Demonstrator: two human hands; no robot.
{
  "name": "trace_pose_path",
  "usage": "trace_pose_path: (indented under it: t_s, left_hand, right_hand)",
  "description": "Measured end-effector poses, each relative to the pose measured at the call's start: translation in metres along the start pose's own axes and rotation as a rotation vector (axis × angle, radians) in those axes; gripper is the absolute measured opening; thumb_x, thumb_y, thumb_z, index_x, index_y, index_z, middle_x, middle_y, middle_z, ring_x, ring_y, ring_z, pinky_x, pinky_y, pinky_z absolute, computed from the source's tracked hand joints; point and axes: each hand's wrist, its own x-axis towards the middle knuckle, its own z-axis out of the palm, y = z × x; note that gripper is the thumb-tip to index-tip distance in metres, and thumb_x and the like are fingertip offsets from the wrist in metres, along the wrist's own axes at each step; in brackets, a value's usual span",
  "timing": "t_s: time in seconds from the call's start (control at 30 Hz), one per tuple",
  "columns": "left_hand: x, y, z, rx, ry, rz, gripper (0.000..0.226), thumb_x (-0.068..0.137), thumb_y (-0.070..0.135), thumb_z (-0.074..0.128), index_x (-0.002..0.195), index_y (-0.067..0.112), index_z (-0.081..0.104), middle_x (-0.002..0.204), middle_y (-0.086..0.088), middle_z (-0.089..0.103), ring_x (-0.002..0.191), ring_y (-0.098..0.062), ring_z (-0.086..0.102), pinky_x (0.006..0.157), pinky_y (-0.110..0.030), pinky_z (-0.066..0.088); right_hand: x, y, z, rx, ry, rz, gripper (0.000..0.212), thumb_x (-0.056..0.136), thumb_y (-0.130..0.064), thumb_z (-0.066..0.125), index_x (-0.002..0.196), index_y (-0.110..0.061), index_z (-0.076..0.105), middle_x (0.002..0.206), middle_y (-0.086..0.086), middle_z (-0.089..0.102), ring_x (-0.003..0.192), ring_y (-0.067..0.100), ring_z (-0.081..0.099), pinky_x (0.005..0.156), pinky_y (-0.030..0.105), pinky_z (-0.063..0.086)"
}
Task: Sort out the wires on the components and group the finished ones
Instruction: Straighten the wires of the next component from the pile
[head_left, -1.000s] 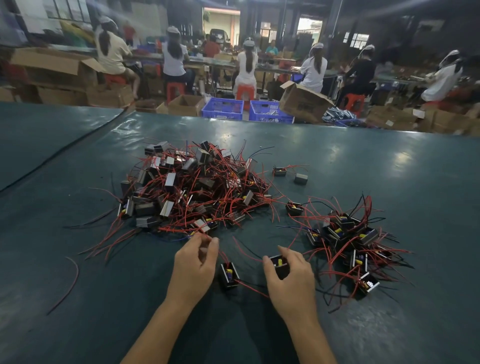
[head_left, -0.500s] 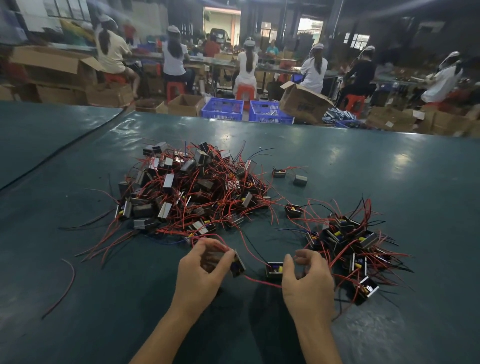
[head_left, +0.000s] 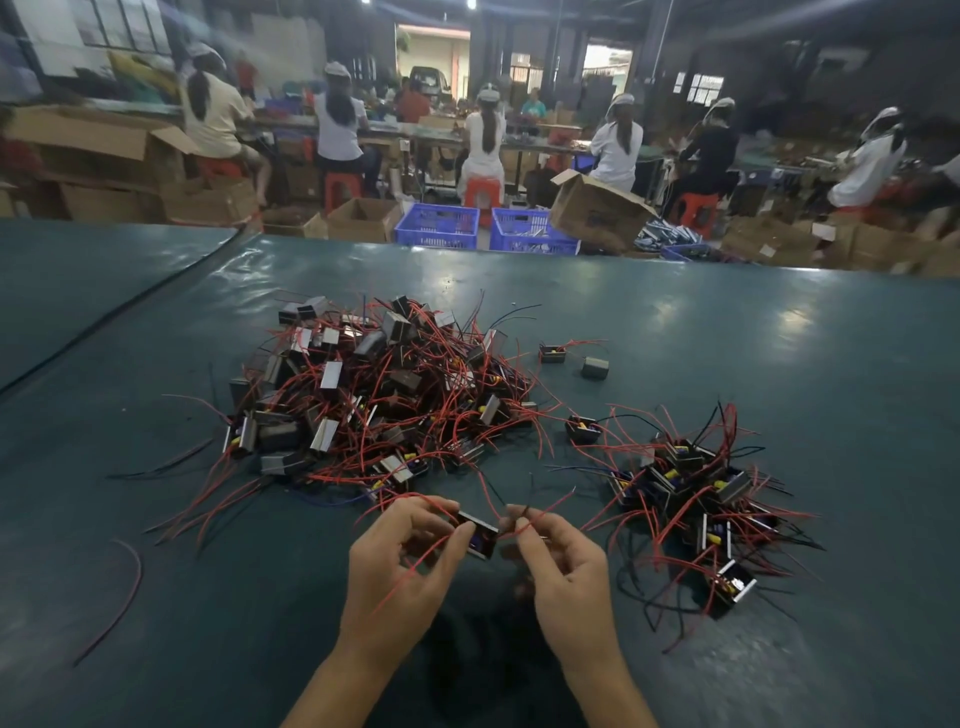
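Now the small wired component (head_left: 479, 536) is up off the worktop (head_left: 779, 364), held between both hands just in front of the big tangled pile (head_left: 374, 400). The left hand (head_left: 405, 566) grips its body with curled fingers; the right hand (head_left: 563, 566) pinches its red leads (head_left: 550, 506) — half a second ago it reached in empty. Straightening has likely begun — the finished group (head_left: 691, 499) lies right of the pile.

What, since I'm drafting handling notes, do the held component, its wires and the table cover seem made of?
Component: dark body, likely plastic, in a metallic frame whose edge gleams silver. Wires: red, probably plastic insulation; they curve loosely. Table cover: glossy green sheet, perhaps vinyl; it reflects lamps.
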Motion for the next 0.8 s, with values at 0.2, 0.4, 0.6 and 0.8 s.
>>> trace_pose_path:
  t_s: [0.2,0.4,0.6,0.8]
  left_hand:
    - [0.001,0.009,-0.004,0.049,-0.093,0.121,0.018,0.075,0.007,0.081,0.085,0.011,0.066,0.092,-0.007,0.068,0.081,-0.027,0.066,0.071,-0.051,0.055]
    - [0.003,-0.002,-0.024,-0.115,0.053,0.376,0.030,0.077,0.013,0.058,0.099,0.032,0.049,0.087,-0.001,0.068,0.053,-0.015,0.064,0.048,-0.032,0.054]
    - [0.013,-0.011,-0.033,0.025,0.282,0.300,0.013,0.088,0.028,0.055,0.098,0.030,0.047,0.075,0.006,0.067,0.052,-0.008,0.060,0.048,-0.028,0.050]
    - [0.015,-0.013,-0.029,0.078,0.264,0.198,0.013,0.091,0.021,0.068,0.095,0.023,0.056,0.074,0.001,0.065,0.055,-0.009,0.063,0.051,-0.031,0.052]
  right_hand:
    - [-0.002,-0.003,0.004,0.016,0.033,-0.042,0.016,0.091,-0.015,0.064,0.083,-0.021,0.076,0.074,0.009,0.072,0.065,0.013,0.064,0.054,0.020,0.050]
    - [0.004,-0.001,-0.007,0.062,0.163,-0.019,0.027,0.096,-0.020,0.055,0.081,-0.028,0.076,0.064,-0.002,0.066,0.056,0.007,0.056,0.050,0.022,0.047]
    - [0.004,0.003,-0.007,0.015,0.084,-0.025,0.026,0.087,-0.042,0.051,0.078,-0.026,0.070,0.062,-0.007,0.052,0.063,0.008,0.050,0.067,0.036,0.048]
    - [0.008,-0.001,-0.014,0.091,0.118,-0.012,0.028,0.087,-0.044,0.050,0.075,-0.027,0.069,0.062,-0.008,0.048,0.059,0.004,0.050,0.053,0.023,0.047]
